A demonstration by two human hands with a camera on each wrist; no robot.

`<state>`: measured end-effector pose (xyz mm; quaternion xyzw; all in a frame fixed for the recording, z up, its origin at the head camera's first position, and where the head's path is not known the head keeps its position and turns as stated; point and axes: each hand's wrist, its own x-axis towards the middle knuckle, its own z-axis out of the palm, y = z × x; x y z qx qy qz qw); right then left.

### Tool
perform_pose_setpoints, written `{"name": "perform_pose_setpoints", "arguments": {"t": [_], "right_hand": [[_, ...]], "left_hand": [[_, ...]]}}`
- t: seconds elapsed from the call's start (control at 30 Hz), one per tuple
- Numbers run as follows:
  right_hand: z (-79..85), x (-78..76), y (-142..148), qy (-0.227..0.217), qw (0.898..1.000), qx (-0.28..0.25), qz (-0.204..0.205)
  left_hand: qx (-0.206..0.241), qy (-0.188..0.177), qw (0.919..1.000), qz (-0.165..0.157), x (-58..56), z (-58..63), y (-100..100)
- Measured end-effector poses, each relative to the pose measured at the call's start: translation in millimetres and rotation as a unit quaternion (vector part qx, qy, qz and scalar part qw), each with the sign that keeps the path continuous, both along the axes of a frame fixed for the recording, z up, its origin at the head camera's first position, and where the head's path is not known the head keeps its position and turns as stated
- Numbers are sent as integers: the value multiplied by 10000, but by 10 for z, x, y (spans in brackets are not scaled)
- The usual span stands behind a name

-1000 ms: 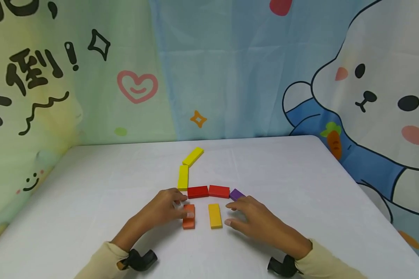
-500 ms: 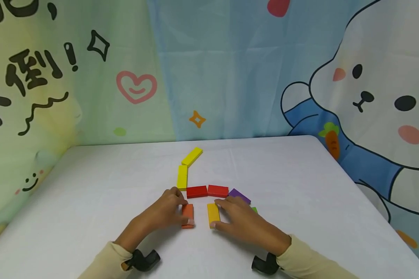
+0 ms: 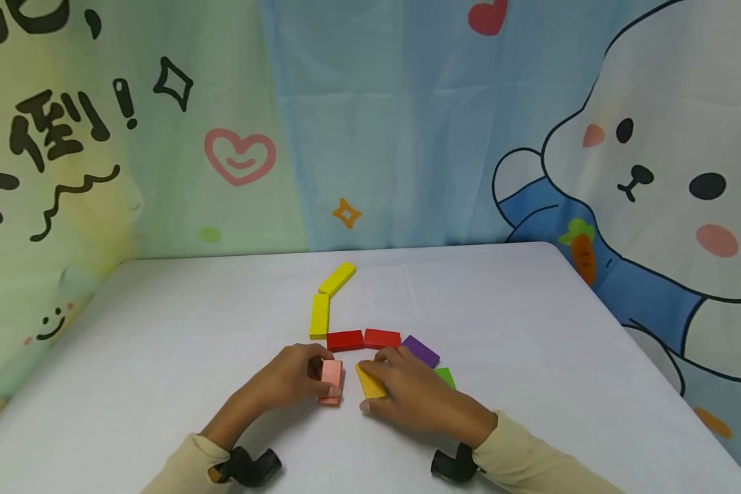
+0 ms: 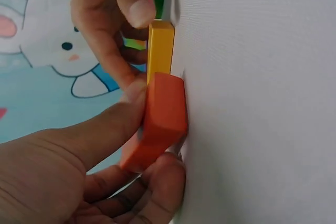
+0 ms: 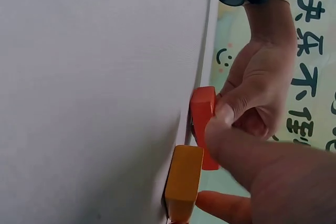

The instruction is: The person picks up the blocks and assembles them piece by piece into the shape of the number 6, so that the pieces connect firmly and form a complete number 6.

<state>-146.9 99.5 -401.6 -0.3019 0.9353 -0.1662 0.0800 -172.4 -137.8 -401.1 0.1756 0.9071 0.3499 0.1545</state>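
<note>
My left hand [image 3: 290,377] pinches an orange block [image 3: 331,372] between thumb and fingers. In the left wrist view, that block [image 4: 167,103] is tipped, its lower edge close to the table. My right hand [image 3: 416,394] spans a golden-yellow block [image 3: 370,383], fingers at its far end and thumb at its near end. The yellow block lies slanted, a small gap right of the orange one. From the right wrist, the yellow block [image 5: 184,171] shows end-on in front of the orange block [image 5: 203,108].
Behind the hands, two red blocks [image 3: 346,341] lie end to end. Two lemon-yellow blocks [image 3: 319,317] run from their left end toward the back. A purple block [image 3: 420,350] and a partly covered green block [image 3: 446,377] continue rightward on the white table [image 3: 500,309].
My right hand has moved left onto the golden-yellow block, which has turned from straight to slanted. The orange block has tipped in my left hand. More of the purple and green blocks shows.
</note>
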Motion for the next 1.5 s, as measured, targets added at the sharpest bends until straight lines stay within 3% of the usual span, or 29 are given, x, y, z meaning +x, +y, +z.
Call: {"name": "perform_pose_setpoints", "arguments": {"t": [0.23,0.43,0.6,0.93,1.13,1.5], "right_hand": [[15,-38,-13,-244,9986,-336,-317],[34,-68,19,-171,9989,-427,-59],[19,-82,29,-184,9986,-470,135],[66,-50,30,-475,9965,-683,109],[88,-14,-49,-569,9950,-808,146],[95,-8,-201,-923,9906,-1003,111]], "left_hand": [[465,-74,9966,670,-64,-44,-101],[726,-136,9863,1478,-82,-26,-180],[1014,-436,9760,1875,-117,4,-202],[1087,-540,9693,2138,-168,64,-188],[1224,-698,9631,2295,-211,11,-183],[957,-510,9682,2253,-209,-38,-112]]}}
